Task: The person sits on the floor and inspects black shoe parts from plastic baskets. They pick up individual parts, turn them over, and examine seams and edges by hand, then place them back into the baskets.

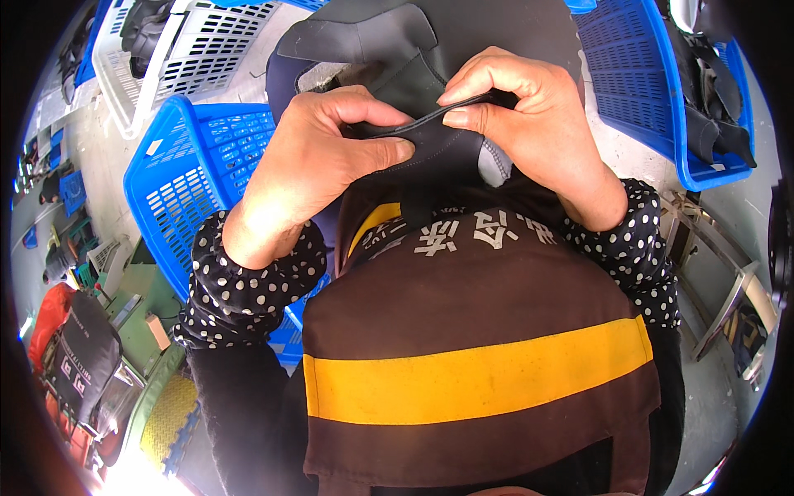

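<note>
A black stitched leather piece (437,152), apparently a boot or shoe upper, is stretched between my hands above my lap. My left hand (310,155) pinches its folded edge between thumb and forefinger. On the other side, my right hand (527,115) grips the same edge with thumb and fingertips. Grey fleecy lining (494,164) shows below my right thumb. Beyond my hands lies more black leather (360,40) with stitched seams and pale fleece; whether it belongs to the same piece, I cannot tell.
A blue plastic basket (177,189) stands at left, beside a white one (217,53). At right, another blue basket (626,80) contains black leather pieces (707,99). Below it is a metal-framed stool (722,310). A green machine (146,310) and yellow mat (167,421) are at lower left.
</note>
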Motion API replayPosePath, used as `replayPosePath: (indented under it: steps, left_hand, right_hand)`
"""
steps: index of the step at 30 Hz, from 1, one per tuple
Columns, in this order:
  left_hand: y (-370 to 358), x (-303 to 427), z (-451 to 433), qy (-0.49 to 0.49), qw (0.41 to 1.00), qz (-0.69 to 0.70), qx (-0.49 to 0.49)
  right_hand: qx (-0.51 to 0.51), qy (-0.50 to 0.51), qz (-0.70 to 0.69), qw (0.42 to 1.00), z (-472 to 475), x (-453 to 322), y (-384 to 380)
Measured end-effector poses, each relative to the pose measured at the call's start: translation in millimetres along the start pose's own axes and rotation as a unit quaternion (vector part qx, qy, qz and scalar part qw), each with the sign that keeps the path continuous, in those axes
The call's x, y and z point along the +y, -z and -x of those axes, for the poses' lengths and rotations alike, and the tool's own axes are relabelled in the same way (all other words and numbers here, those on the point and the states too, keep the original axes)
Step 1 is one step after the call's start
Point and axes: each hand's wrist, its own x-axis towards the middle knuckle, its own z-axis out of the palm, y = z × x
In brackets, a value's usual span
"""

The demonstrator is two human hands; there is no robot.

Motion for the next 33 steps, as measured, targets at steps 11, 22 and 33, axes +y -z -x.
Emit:
replayPosePath:
  steps: [11, 22, 33]
  left_hand:
    - [-3, 2, 3, 0.008, 1.0, -0.009, 0.024]
    - [-10, -8, 8, -0.05, 0.995, -0.021, 0.083]
    - [-8, -8, 22, -0.088, 0.99, -0.017, 0.112]
  right_hand:
    - [-0.026, -0.007, -0.001, 1.0, -5, -8, 3]
    - [-0.012, 0.126, 0.067, 0.99, -8, -3, -10]
    - [0.04, 0.106, 0.09, 0.989, -1, -4, -18]
